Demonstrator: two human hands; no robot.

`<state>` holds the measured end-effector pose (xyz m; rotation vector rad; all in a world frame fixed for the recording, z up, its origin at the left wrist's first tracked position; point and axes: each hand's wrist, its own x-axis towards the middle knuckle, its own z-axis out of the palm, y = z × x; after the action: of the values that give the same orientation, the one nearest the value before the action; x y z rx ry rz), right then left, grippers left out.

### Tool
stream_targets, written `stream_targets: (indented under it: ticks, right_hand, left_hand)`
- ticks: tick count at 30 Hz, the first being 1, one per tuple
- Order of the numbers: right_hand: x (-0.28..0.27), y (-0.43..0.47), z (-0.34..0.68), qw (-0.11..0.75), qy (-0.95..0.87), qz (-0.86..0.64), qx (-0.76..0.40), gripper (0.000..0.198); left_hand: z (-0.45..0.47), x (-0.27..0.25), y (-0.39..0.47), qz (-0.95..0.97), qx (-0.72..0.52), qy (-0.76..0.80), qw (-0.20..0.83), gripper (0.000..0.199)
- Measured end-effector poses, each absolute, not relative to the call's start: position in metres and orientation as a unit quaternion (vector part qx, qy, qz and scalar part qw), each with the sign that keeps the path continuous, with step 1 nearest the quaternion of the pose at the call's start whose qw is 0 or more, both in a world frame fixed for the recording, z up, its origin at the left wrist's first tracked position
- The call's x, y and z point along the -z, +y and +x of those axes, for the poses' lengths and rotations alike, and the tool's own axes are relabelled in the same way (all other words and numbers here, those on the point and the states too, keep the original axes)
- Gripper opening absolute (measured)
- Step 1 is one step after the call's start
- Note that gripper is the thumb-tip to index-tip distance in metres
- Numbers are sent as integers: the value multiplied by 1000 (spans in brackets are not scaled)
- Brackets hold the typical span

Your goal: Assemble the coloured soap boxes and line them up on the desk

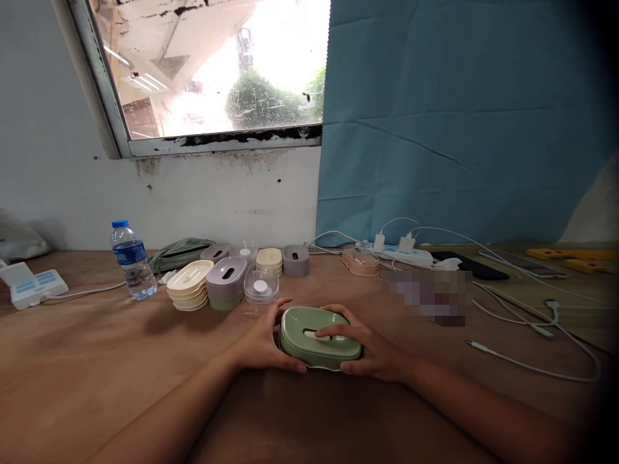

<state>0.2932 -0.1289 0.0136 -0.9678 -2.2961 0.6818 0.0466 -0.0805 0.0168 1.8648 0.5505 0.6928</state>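
Note:
A green oval box (309, 319) with a pale slotted piece in its top sits between my hands over the near middle of the table. My left hand (265, 338) grips its left end, thumb along the front lower edge. On the other end, my right hand (365, 348) is closed round the box, one finger lying across the pale piece in the slot. Under the green shell a whitish rim shows at the front. Just behind my left hand stand stacked clear plastic pieces (261, 287).
Behind to the left are cream lids (189, 283), lilac covers (226, 280), a grey cover (296, 260) and a water bottle (133, 261). A peach cover (360, 261), a power strip (409, 255), phones (471, 264) and white cables (527, 370) lie to the right.

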Motion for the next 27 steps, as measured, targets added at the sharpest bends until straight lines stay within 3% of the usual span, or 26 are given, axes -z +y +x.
stream_targets:
  ticks: [13, 18, 22, 27]
  right_hand:
    - [-13, -129, 294, 286, -854, -358, -246, 46]
    - [-8, -120, 304, 393, -802, -409, -187, 51]
    - [-2, -104, 314, 470, -704, -514, -143, 54]
    - [-1, -94, 319, 522, -616, -572, -144, 57]
  left_hand:
    - [41, -15, -73, 819, -258, 237, 455, 107]
    - [35, -15, -71, 877, -217, 277, 327, 105]
    - [33, -20, -73, 903, -196, 265, 275, 86]
    - [29, -32, -78, 951, -150, 167, 211, 47]
